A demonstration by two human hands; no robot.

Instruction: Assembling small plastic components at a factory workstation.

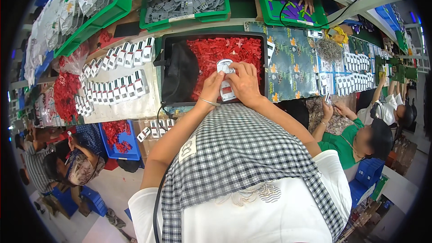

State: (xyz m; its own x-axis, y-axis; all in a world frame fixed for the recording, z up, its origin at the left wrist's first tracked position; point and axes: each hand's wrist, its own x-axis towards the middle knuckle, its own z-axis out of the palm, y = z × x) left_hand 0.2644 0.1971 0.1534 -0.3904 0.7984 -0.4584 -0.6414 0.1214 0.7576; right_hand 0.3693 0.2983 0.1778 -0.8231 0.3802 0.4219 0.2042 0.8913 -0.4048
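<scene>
On the worktop (pixel 288 69), from left to right:
Far left: green tray (pixel 118 1) of grey-white parts, tilted; red pieces in a clear bag (pixel 67 91) below it.
Left of centre: rows of small white-and-black assemblies (pixel 118 89) laid on a pale sheet.
Centre: black bin (pixel 167 69) filled with red plastic pieces (pixel 211 54).
Left hand (pixel 211 86): fingers closed on the lower left side of a white part (pixel 225 81), over the black bin.
White part: held between both hands, red insert showing.
Right hand (pixel 244 82): clamped on the same white part from the right.
Right: more white assemblies (pixel 355 62) in rows; a co-worker in green (pixel 344 141) beside.
</scene>
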